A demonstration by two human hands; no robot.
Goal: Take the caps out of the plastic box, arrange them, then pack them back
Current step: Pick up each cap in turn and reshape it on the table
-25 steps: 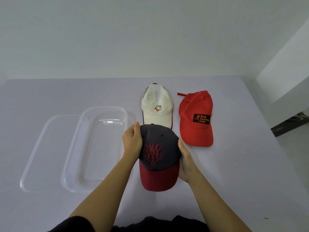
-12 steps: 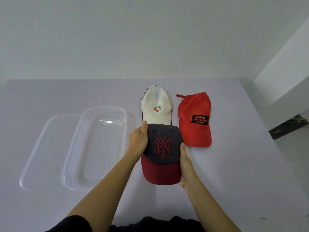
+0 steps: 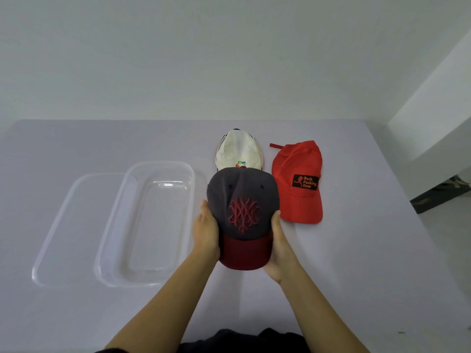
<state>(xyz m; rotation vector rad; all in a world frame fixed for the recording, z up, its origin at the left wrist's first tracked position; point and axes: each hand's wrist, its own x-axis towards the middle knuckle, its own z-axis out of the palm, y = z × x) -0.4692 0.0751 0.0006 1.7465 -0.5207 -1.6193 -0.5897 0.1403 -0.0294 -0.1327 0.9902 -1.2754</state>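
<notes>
A dark grey cap [image 3: 242, 200] with a dark red brim and a red embroidered emblem is held between both hands in the middle of the view. My left hand [image 3: 207, 230] grips its left side and my right hand [image 3: 279, 247] grips its right side. The cap overlaps the lower part of a white cap [image 3: 238, 151] lying on the table behind it. A red cap [image 3: 298, 179] with a black patch lies flat to the right. The clear plastic box [image 3: 150, 222] stands empty on the left.
The box's clear lid [image 3: 68, 230] lies flat to the left of the box, partly under it. The white table [image 3: 369, 263] ends at the right, where the floor drops away. A plain wall runs along the table's far edge.
Both hands have carried the grey cap away from me, so it now covers the white cap's brim. The white and red caps have not moved.
</notes>
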